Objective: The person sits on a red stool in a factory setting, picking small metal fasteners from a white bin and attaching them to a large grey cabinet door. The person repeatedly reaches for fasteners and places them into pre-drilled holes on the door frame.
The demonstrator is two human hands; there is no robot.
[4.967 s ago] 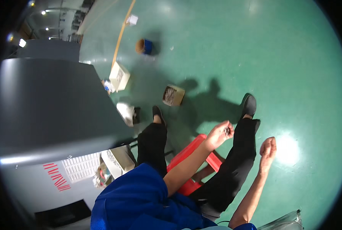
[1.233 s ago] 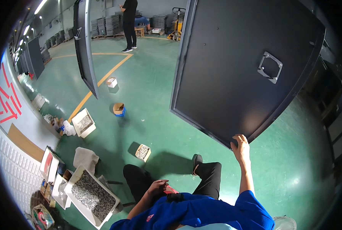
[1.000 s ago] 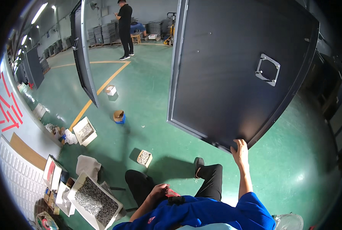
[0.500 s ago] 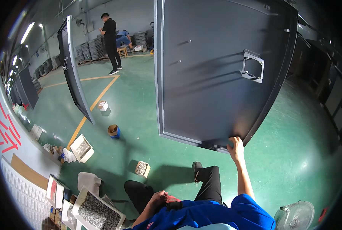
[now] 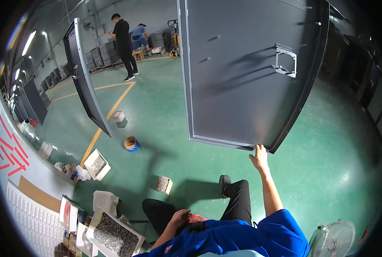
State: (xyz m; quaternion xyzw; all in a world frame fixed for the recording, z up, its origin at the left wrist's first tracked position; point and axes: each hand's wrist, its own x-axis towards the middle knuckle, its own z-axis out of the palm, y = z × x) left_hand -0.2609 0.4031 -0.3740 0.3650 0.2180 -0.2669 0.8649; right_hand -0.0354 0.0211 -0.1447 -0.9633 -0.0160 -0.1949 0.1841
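A large dark grey metal door panel (image 5: 246,92) hangs upright in front of me, with a raised rim and its top out of view. It bears a light metal square bracket (image 5: 286,62) and a few small studs. My right hand (image 5: 260,159) grips the bottom edge near the right corner, arm stretched out, thumb apart from the fingers. My left hand (image 5: 181,217) is curled over my lap beside a red thing (image 5: 197,218). Whatever it holds is hidden. A second dark metal panel (image 5: 83,73) hangs at the left.
White bins of small metal parts (image 5: 116,234) stand at lower left; a small box of parts (image 5: 164,184) and a blue box (image 5: 131,144) sit on the green floor. A fan (image 5: 333,240) is at lower right. Far back, a person in black (image 5: 122,45) stands; another person (image 5: 139,37) bends.
The hanging panel has shifted up and to the right in view, and my right hand has risen slightly with its lower edge. The person in blue at the back is more upright.
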